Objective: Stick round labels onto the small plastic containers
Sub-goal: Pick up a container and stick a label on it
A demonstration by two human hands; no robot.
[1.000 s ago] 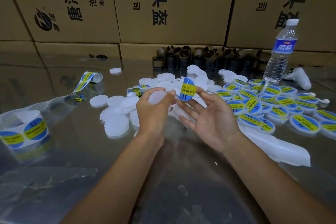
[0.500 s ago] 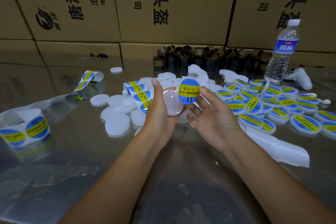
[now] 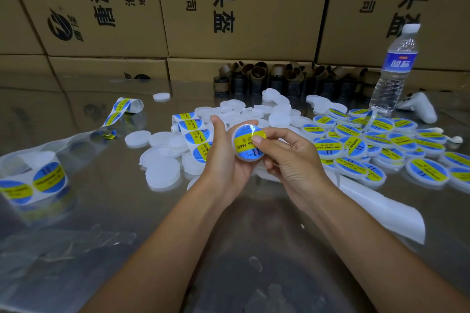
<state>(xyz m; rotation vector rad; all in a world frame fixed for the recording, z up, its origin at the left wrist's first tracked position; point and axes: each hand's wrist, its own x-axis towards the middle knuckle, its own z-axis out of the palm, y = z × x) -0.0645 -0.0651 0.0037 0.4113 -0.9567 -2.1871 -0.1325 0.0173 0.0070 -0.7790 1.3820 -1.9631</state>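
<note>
The hands work over a shiny metal table (image 3: 101,211) that mirrors things like glass. Behind the hands stands a wall of big brown cardboard boxes (image 3: 254,7) with black Chinese writing. The two hands are close together. The left hand (image 3: 223,160) grips a small round white plastic container (image 3: 250,159) from the side. The right hand (image 3: 292,160) holds it too, and its thumb presses on the round blue and yellow label (image 3: 244,138) on top, which reads "SOLDERING PASTE". Just left of the left hand lies a strip of the same shiny labels (image 3: 195,134), and past it sit plain milky white containers (image 3: 162,173), flat and smooth. Right of the right hand lies a heap of labelled containers (image 3: 381,145). Behind the hands stand short brown cardboard tubes (image 3: 267,76). Far to the right behind stands a clear plastic water bottle (image 3: 394,71) with a blue wrapper.
</note>
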